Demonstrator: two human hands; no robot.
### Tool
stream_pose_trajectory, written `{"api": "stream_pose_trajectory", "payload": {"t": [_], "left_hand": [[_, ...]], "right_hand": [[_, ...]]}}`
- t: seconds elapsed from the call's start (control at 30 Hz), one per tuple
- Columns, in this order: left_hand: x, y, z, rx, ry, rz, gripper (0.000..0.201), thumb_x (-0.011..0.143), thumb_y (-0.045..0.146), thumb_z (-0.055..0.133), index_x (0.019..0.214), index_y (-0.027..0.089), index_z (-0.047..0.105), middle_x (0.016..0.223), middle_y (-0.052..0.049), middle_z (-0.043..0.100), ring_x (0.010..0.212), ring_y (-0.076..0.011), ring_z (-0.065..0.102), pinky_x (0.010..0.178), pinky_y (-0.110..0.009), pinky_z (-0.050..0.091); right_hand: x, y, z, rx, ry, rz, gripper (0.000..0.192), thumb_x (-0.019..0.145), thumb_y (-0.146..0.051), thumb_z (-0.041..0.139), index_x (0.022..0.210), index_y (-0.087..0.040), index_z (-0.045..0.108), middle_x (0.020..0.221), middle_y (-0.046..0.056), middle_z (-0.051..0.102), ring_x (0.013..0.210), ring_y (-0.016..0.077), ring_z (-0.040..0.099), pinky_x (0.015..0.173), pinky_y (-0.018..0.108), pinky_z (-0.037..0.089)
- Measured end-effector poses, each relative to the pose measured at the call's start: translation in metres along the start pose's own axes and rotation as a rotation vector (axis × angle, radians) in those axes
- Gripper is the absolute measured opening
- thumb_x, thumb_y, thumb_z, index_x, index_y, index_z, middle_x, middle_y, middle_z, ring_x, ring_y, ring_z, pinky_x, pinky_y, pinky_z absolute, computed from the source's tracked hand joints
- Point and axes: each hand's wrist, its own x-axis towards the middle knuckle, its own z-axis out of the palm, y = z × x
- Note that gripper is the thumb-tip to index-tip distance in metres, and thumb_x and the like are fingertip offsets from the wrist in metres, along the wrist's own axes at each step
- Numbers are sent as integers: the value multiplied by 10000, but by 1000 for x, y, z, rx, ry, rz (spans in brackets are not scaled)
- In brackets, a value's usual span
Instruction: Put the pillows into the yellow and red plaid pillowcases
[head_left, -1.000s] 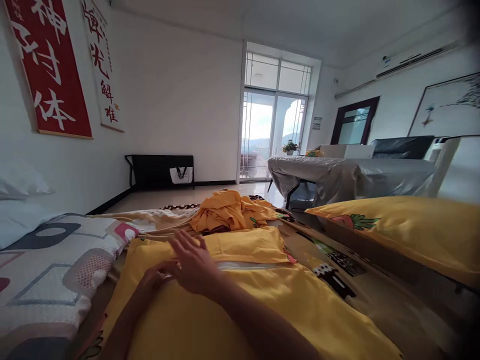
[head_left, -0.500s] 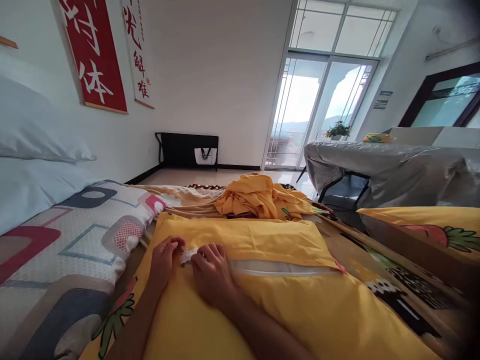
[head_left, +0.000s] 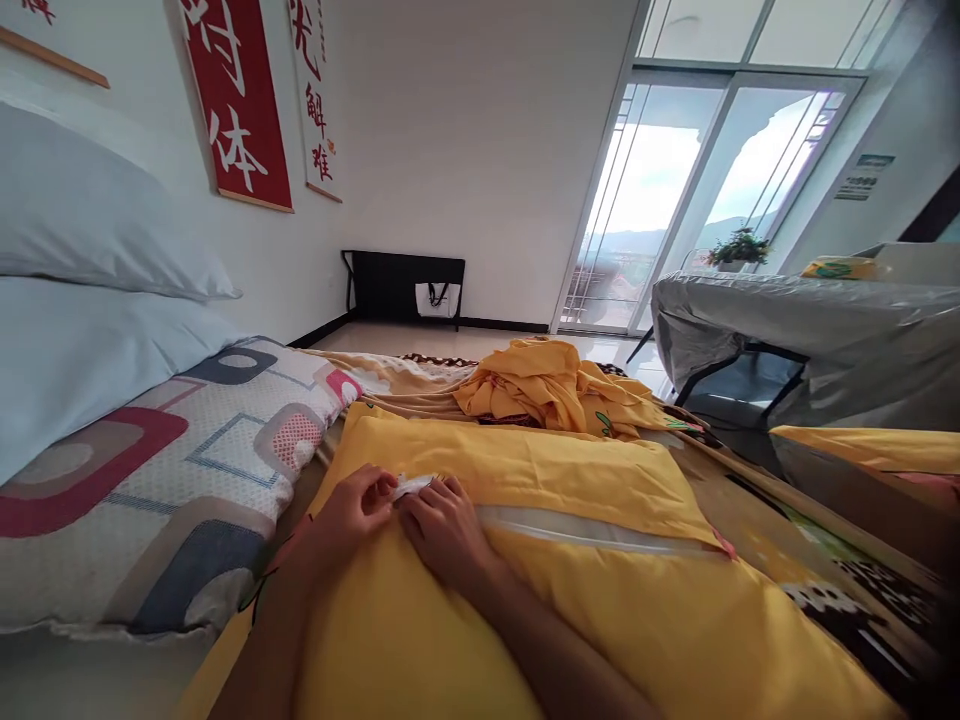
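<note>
A stuffed yellow pillowcase (head_left: 615, 600) lies in front of me, with a long slit across it that shows the white inner pillow (head_left: 592, 527). At the slit's left end, a small crumpled white piece of fabric (head_left: 412, 487) sticks up between my hands; I cannot tell whether it is a label or part of the inner pillow. My left hand (head_left: 364, 510) is closed, thumb and forefinger pinching at the white piece's left end. Curled over its right end and the slit's edge is my right hand (head_left: 448, 525), with its fingertips partly hidden.
A patterned pillow (head_left: 232, 450) and white pillows (head_left: 97, 300) lie to the left. Beyond the pillowcase is a heap of yellow cloth (head_left: 540, 380). At the right stand a cardboard box (head_left: 862, 500) with yellow cloth on it and a plastic-covered table (head_left: 825, 320).
My left hand has moved right to the white piece and now pinches at it; before, the two were apart. My right hand remains at the slit. The view has turned slightly left.
</note>
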Motion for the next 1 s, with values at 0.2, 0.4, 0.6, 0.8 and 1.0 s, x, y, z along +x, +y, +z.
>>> {"api": "stream_pose_trajectory", "payload": {"t": [0.2,0.4,0.6,0.8,1.0], "left_hand": [[-1,1,2,107,-38,35,63,759,225,522,759,188,574,777,-16,609,725,-161,564,676,-263,430],[-1,3,-4,127,-34,45,144,796,265,510,732,189,614,759,-22,625,695,-157,545,683,-270,418],[-3,6,-4,77,-48,17,106,733,223,488,731,189,588,716,-6,613,651,-149,532,630,-255,414],[-1,4,-2,113,-33,16,119,731,216,459,701,189,571,691,-6,617,652,-158,554,631,-263,415],[-3,1,0,101,-95,13,85,768,227,488,759,187,563,741,0,613,695,-153,561,659,-256,420]], "right_hand": [[3,-2,-5,-44,-135,52,143,916,-254,561,858,-218,686,849,4,723,824,148,625,796,297,351],[5,-5,-5,-52,-155,92,143,903,-274,582,824,-223,689,831,3,730,800,146,647,788,295,345],[6,-9,-1,-45,-155,122,194,930,-307,548,816,-224,681,847,7,744,762,146,660,780,301,334],[9,-8,8,-50,-174,174,264,946,-273,500,769,-227,691,785,7,751,671,146,655,807,305,331],[8,-6,13,-45,-147,185,218,928,-253,496,801,-202,666,782,25,750,646,151,655,820,305,340]]}}
